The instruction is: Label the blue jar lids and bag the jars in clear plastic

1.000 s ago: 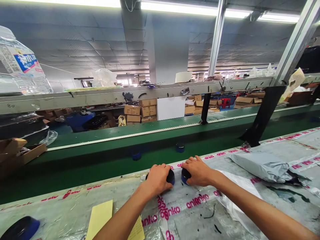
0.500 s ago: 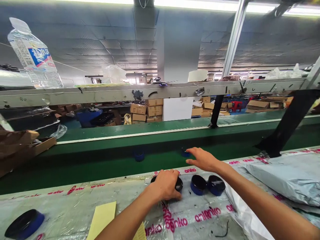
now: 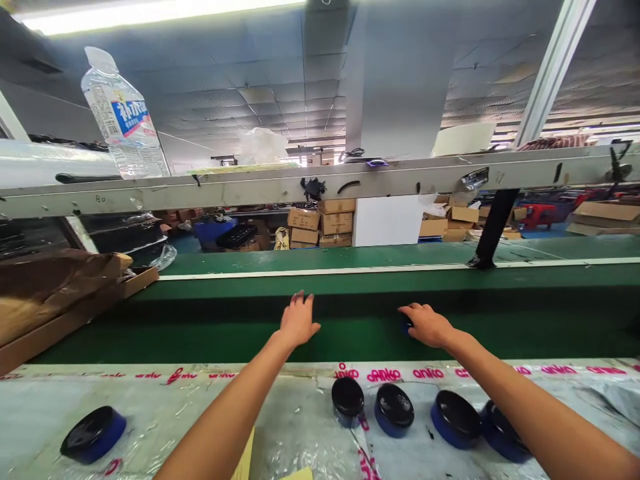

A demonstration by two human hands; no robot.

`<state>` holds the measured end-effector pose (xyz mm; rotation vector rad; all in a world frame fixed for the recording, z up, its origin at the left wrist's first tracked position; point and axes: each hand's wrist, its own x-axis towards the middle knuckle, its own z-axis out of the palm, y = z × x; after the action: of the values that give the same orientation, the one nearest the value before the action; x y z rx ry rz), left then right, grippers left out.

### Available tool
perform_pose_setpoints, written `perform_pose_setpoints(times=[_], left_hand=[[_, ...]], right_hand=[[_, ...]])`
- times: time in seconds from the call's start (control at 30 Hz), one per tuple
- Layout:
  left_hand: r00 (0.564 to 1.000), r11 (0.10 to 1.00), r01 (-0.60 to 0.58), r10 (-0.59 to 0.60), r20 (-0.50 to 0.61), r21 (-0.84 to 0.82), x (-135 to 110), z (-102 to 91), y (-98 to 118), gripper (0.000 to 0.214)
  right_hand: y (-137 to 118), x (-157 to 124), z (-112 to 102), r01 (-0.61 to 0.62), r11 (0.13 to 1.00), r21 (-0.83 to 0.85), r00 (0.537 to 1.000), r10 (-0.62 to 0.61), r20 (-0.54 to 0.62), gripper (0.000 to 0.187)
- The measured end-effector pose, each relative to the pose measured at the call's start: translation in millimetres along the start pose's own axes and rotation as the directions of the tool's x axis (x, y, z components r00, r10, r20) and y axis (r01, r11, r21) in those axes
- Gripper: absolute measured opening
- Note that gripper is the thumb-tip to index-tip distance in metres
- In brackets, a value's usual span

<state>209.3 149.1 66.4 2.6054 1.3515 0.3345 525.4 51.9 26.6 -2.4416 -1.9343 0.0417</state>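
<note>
My left hand (image 3: pixel 299 321) is over the green conveyor belt (image 3: pixel 350 333), its fingers spread and the thumb apart. Nothing shows in it, though the belt just under its fingers is hidden. To the right, my right hand (image 3: pixel 426 325) has its fingers curled over a short round blue piece (image 3: pixel 408 327) on the belt; most of that piece is covered. On the near table, short round black-and-blue pieces stand in a loose row: one (image 3: pixel 347 402), another (image 3: pixel 395 410), a third (image 3: pixel 456 419), and one (image 3: pixel 503 433) partly behind my right forearm. A separate piece (image 3: pixel 94 435) sits at the left.
Plastic film with pink print covers the near table (image 3: pixel 200 407). A yellow paper (image 3: pixel 244 460) lies by my left forearm. Left is a cardboard box (image 3: pixel 125 290). A metal shelf beam (image 3: pixel 250 191) crosses above the belt, carrying a water bottle (image 3: pixel 127 123); a dark post (image 3: pixel 495 230) stands right.
My left hand has left the pieces on the table and reached forward over the belt. My right hand has closed over the blue piece there. The view has turned slightly left.
</note>
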Motion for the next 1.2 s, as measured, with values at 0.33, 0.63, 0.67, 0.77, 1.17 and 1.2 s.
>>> perform_pose_setpoints(times=[0.33,0.63,0.67,0.77,1.17,1.2], left_hand=[[0.999,0.995,-0.015,0.012,-0.030,-0.098,-21.2,-29.4,-41.7,0.053],[0.961,0.902,-0.258,0.278,0.009,-0.347,-128.4,-57.9,27.5,0.065],[0.949,0.884,-0.280,0.314,0.032,-0.373,-134.2,-52.7,40.9,0.066],[0.902,0.796,-0.320,0.422,0.090,-0.514,-143.8,-37.5,77.9,0.064],[0.779,0.363,0.189,0.510,0.364,-0.912,-149.4,-7.8,119.5,0.057],[0.769,0.356,0.211,0.514,0.379,-0.910,-151.2,-6.6,121.9,0.059]], right_hand=[[-31.1,-82.3,-59.2,0.074,0.993,0.091,0.988,-0.061,-0.141,0.053],[-99.0,-229.8,-26.6,0.365,0.911,0.191,0.921,-0.324,-0.215,0.045],[-106.6,-236.6,-12.3,0.396,0.905,0.158,0.909,-0.361,-0.208,0.045],[-125.1,-247.6,21.3,0.417,0.906,0.074,0.906,-0.408,-0.117,0.048],[-81.3,-289.1,-24.4,0.403,0.914,0.042,0.693,-0.275,-0.667,0.039],[-82.7,-288.2,-27.9,0.440,0.898,-0.010,0.662,-0.331,-0.672,0.050]])
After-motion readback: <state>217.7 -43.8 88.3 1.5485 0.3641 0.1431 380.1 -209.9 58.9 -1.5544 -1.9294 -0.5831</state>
